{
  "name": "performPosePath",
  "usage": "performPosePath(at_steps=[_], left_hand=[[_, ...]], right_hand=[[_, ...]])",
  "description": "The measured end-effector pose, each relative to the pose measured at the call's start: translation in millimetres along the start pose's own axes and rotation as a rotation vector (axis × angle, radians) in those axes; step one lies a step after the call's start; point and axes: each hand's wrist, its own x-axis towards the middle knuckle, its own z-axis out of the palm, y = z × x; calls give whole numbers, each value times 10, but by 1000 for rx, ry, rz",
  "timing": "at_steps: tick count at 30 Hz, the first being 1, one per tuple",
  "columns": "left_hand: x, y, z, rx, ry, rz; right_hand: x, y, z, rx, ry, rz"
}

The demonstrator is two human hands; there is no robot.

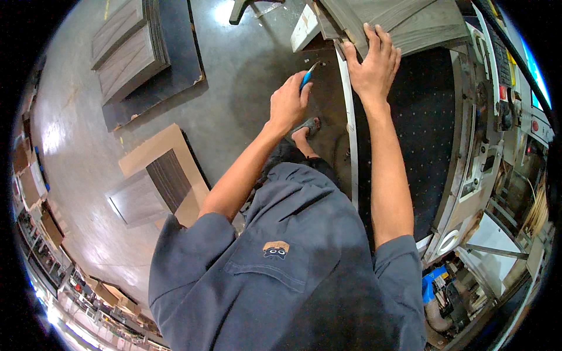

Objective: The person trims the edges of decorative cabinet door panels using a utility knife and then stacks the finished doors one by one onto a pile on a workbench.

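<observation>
My left hand is closed around a knife with a blue handle and a thin pointed tip. It is held over the floor, just left of the machine table's white edge. My right hand rests with its fingers apart on the near edge of grey wood-grain boards. These boards lie stacked at the far end of the black, dotted machine table. The knife's tip points up and to the right, apart from the boards.
On the floor at the far left, wood-grain panels are stacked on a dark board. Nearer lies a cardboard sheet with more panels on it. Machine parts line the right, including a red button and blue equipment.
</observation>
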Motion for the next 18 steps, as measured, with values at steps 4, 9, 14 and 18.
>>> performPosePath(at_steps=[4, 9, 14, 18], left_hand=[[-197, -147, -208, 19, -18, -43], [-143, -51, -473, -1, -17, -42], [138, 235, -505, -73, -6, 65], [368, 435, -367, -78, -2, 186]], right_hand=[[-10, -51, 43, -80, 21, 35], [-16, -37, 71, -73, 17, 25], [11, -11, 8, 78, -45, 1], [20, 127, 16, 143, -92, -21]])
